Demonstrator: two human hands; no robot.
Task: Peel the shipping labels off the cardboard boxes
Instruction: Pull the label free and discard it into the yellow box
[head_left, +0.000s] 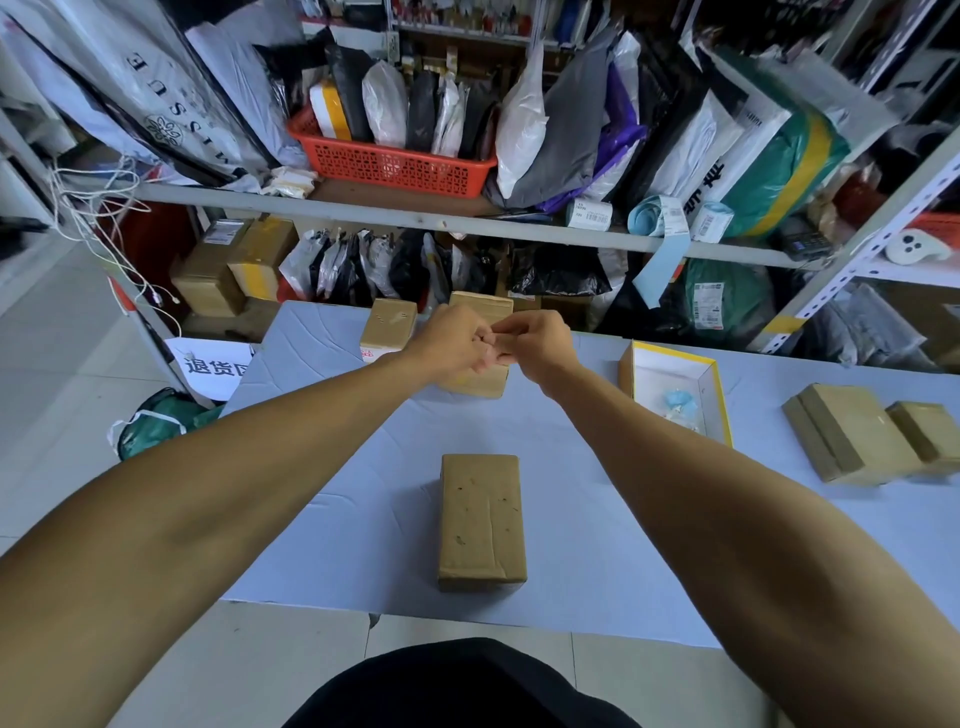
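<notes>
My left hand and my right hand meet fingertip to fingertip above a cardboard box at the table's far middle. Both hands have their fingers curled and pinched together; whether anything small sits between them is hidden. The hands cover most of that box's top. A smaller cardboard box stands just left of it, with a white and red patch at its lower edge. Nearer to me lies a plain cardboard box with no label showing on its top.
The table has a pale blue cover. An open box with a yellow rim sits at the right, and two flat cardboard boxes lie further right. Shelves packed with parcels and a red basket stand behind.
</notes>
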